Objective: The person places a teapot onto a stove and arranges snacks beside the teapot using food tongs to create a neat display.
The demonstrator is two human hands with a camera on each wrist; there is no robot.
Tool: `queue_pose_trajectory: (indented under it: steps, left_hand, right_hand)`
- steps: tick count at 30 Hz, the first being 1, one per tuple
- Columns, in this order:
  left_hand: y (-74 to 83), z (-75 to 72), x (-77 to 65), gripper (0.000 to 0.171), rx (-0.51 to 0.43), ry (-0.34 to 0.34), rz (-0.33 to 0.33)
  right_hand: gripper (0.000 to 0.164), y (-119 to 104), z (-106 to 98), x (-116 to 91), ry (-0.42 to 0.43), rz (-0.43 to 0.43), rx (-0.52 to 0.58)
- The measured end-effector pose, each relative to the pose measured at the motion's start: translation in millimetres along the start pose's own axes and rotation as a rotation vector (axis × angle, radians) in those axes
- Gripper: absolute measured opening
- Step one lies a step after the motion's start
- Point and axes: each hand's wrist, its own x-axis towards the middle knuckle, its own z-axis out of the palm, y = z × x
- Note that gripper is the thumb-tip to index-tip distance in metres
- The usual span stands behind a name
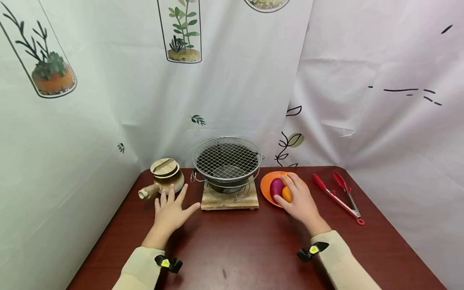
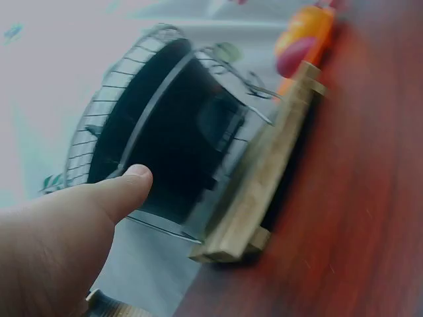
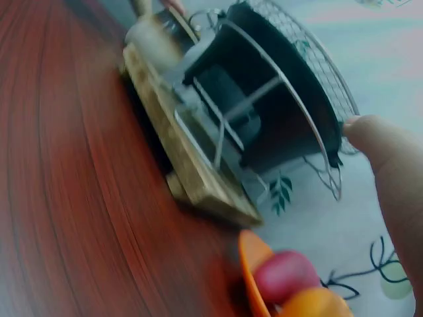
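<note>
My left hand (image 1: 170,215) is spread over the table, fingertips just in front of the beige lidded pot (image 1: 168,182) and its side handle. In the left wrist view the thumb (image 2: 132,188) overlaps the round black grill (image 2: 168,132). Over the orange plate (image 1: 266,185) hovers my right hand (image 1: 303,203), fingers extended, with nothing gripped. On that plate lie a purple oval food piece (image 1: 276,188) and orange round fruit (image 1: 287,195), partly hidden by the hand. The right wrist view shows the purple piece (image 3: 286,276) apart from the thumb (image 3: 380,142).
The grill with its wire mesh (image 1: 228,159) stands on a wooden base (image 1: 228,204) at the back middle. Red-handled tongs (image 1: 342,203) lie spread at the right. A printed white curtain (image 1: 232,88) hangs behind the dark red table (image 1: 232,245).
</note>
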Motion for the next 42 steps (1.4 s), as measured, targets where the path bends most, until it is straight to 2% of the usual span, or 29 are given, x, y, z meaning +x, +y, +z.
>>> queue_pose_trajectory:
  steps: [3,6,16,24,35,39,42]
  left_hand:
    - [1.2,-0.3,0.5,0.093,-0.019,0.032,0.006]
    - [3.6,-1.0,0.6,0.09,-0.03,0.058,0.018]
    - [1.4,-7.9,2.2,0.077,-0.021,0.095,0.026]
    - [-4.6,-12.6,2.2,0.069,-0.052,0.114,0.028]
    - [-7.7,-16.8,4.5,0.067,-0.058,0.11,0.033]
    - [-10.2,-17.9,5.0,0.066,-0.054,0.108,0.029]
    - [-12.7,-18.6,4.4,0.066,-0.057,0.106,0.027]
  right_hand:
    - [0.068,-12,14,-1,0.112,-0.043,0.04]
    - [0.062,-25,29,-2,0.168,-0.066,0.074]
    - [0.05,-53,73,1,0.224,-0.201,0.112]
    - [0.041,-57,97,-7,0.22,-0.226,0.086]
    - [0.034,-63,111,-8,0.195,-0.246,0.068]
    - [0.036,-66,114,-9,0.143,-0.244,0.036]
    - [0.039,-69,115,-11,0.069,-0.235,0.008]
